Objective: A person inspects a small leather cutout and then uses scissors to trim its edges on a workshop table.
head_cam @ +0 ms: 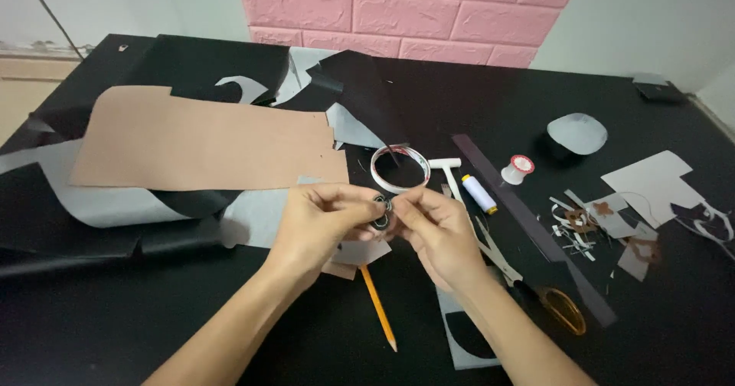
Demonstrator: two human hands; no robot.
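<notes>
My left hand [321, 221] and my right hand [436, 229] meet over the middle of the black table [153, 325]. Together they pinch a small dark metal ring piece [382, 208] between their fingertips. Just behind the hands lies a white tape roll [398, 169]. An orange pencil [377, 306] lies on the table below the hands, its tip toward me. Part of the small piece is hidden by my fingers.
A large tan sheet [207, 145] and black and grey sheets cover the left side. To the right lie a white T-shaped tool [450, 173], a white thread spool [479, 193], a red-and-white spool [517, 169], orange-handled scissors [555, 302], a dark strip [528, 225] and paper scraps [605, 218].
</notes>
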